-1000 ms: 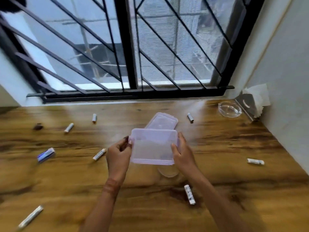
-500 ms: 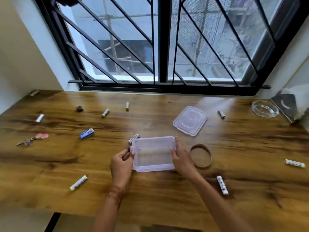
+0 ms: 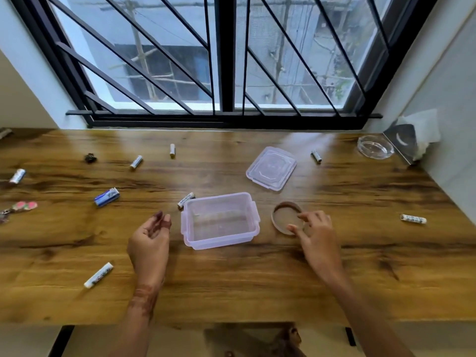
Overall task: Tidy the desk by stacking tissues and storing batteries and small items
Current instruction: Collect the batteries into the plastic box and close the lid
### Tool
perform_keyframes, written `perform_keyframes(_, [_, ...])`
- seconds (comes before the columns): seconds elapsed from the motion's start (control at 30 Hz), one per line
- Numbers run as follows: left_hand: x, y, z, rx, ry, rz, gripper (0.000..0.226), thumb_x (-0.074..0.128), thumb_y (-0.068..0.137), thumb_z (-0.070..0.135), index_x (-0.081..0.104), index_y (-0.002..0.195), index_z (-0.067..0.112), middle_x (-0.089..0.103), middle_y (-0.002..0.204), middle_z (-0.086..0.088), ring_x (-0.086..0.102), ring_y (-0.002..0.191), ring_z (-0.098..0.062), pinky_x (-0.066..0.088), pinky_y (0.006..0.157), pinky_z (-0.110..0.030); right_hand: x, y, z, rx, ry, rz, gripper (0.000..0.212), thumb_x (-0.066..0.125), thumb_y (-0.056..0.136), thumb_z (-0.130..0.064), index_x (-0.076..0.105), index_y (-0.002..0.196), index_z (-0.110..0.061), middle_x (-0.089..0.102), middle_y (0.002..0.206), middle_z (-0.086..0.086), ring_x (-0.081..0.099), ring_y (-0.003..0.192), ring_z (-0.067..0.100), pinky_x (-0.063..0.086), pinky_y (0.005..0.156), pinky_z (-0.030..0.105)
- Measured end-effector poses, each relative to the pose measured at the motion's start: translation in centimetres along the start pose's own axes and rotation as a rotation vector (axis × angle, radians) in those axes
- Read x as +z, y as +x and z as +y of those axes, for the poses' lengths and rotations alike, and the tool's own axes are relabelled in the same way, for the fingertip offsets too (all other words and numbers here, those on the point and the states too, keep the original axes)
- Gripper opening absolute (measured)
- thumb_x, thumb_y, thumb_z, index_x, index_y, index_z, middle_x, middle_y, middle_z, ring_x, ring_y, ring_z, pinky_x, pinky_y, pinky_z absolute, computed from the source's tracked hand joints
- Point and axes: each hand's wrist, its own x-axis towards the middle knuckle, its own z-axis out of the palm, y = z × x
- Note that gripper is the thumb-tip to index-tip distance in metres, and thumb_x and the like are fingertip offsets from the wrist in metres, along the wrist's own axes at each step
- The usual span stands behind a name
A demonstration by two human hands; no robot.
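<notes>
Looking at a clear, lilac-tinted rectangular plastic box [image 3: 220, 220], sitting lidless near the middle of the brown wooden desk [image 3: 231, 284] and holding nothing visible. Judging it light, stiff and a little slick, likely sliding if nudged, so best gripping the two short walls just under the rim. Noting a white cylindrical battery [image 3: 186, 200] lying against its far-left corner, and the matching clear lid [image 3: 271, 168] lying apart, farther off to the right. Seeing the right hand [image 3: 318, 233] lying over a thin brown ring [image 3: 284, 204] just right of the box, fingers apart, thumb and forefinger at its right rim; pinching or merely touching, not being able to tell. Seeing the left hand [image 3: 149, 240] hovering just left of the box, fingers loosely curled, holding nothing. Finding more cells scattered left and right, a blue-wrapped battery [image 3: 106, 197] among them — small, hard, prone to rolling, suiting a fingertip pinch at mid-length.
</notes>
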Motion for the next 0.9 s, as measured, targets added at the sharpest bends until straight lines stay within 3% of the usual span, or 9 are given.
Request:
perform_keyframes(0.07, [-0.9, -0.1, -0.3, 0.059, 0.125, 0.034, 0.036, 0.064, 0.086, 0.021, 0.061, 0.119, 0.007, 0.068, 0.109, -0.009, 0.063, 0.099, -0.021, 0.047, 0.089, -0.031, -1.0, -0.9, 1.9, 0.083, -0.103, -0.076, 0.042, 0.075, 0.072, -0.037, 0.061, 0.101, -0.011, 0.056, 0.101, 0.004, 0.052, 0.097, 0.021, 0.045, 0.078, 0.033])
perform_keyframes(0.2, [-3.4, 0.3, -1.9, 0.035, 0.473, 0.114, 0.044, 0.069, 0.080, 0.019, 0.055, 0.119, 0.006, 0.058, 0.116, -0.019, 0.052, 0.108, -0.035, 0.042, 0.088, -0.043, -1.8, -2.1, 3.7, 0.241, -0.052, -0.264, 0.043, 0.080, 0.068, -0.034, 0.052, 0.093, -0.014, 0.054, 0.098, 0.005, 0.051, 0.091, 0.020, 0.040, 0.071, 0.031])
perform_keyframes(0.3, [-5.5, 0.6, -3.0, -0.086, 0.754, 0.180, 0.049, 0.070, 0.077, 0.021, 0.052, 0.118, 0.002, 0.047, 0.126, -0.026, 0.039, 0.116, -0.042, 0.033, 0.095, -0.049, -1.8, -2.2, 3.6, 0.224, -0.048, -0.261, 0.030, 0.077, 0.073, -0.026, 0.056, 0.091, -0.014, 0.059, 0.092, 0.004, 0.053, 0.084, 0.017, 0.037, 0.067, 0.027])
perform_keyframes(0.43, [-7.3, 1.1, -4.6, -0.149, 0.846, 0.161, 0.044, 0.069, 0.080, 0.027, 0.055, 0.112, 0.000, 0.044, 0.125, -0.029, 0.035, 0.115, -0.042, 0.031, 0.094, -0.050, -1.4, -1.8, 2.8, 0.185, -0.031, -0.219, 0.015, 0.072, 0.078, -0.022, 0.062, 0.087, -0.014, 0.064, 0.088, 0.003, 0.057, 0.081, 0.017, 0.039, 0.066, 0.026])
perform_keyframes(0.67, [-6.5, 0.9, -4.0, -0.121, 0.688, 0.066, 0.031, 0.060, 0.088, 0.021, 0.060, 0.109, -0.002, 0.055, 0.114, -0.028, 0.049, 0.107, -0.042, 0.041, 0.088, -0.045, -0.6, -1.2, -0.7, -0.036, -0.089, -0.095, 0.011, 0.062, 0.087, -0.021, 0.062, 0.093, -0.012, 0.062, 0.086, 0.002, 0.056, 0.076, 0.014, 0.040, 0.062, 0.023])
perform_keyframes(0.83, [-3.0, -0.6, 1.8, 0.013, 0.320, -0.008, 0.030, 0.061, 0.087, 0.030, 0.066, 0.105, 0.006, 0.065, 0.094, -0.008, 0.060, 0.091, -0.026, 0.046, 0.078, -0.033, -0.1, 0.0, -6.8, -0.227, 0.130, -0.021, 0.021, 0.069, 0.082, -0.017, 0.067, 0.101, -0.009, 0.070, 0.086, 0.004, 0.062, 0.073, 0.013, 0.042, 0.064, 0.011])
perform_keyframes(0.9, [-1.1, -1.1, 4.1, 0.006, 0.132, -0.053, 0.025, 0.064, 0.085, 0.030, 0.068, 0.098, 0.008, 0.066, 0.085, -0.004, 0.064, 0.077, -0.020, 0.056, 0.067, -0.029, 0.5, 0.5, -9.2, -0.254, 0.236, -0.122, 0.021, 0.067, 0.084, -0.020, 0.066, 0.101, -0.009, 0.070, 0.085, 0.003, 0.060, 0.069, 0.010, 0.043, 0.062, 0.012])
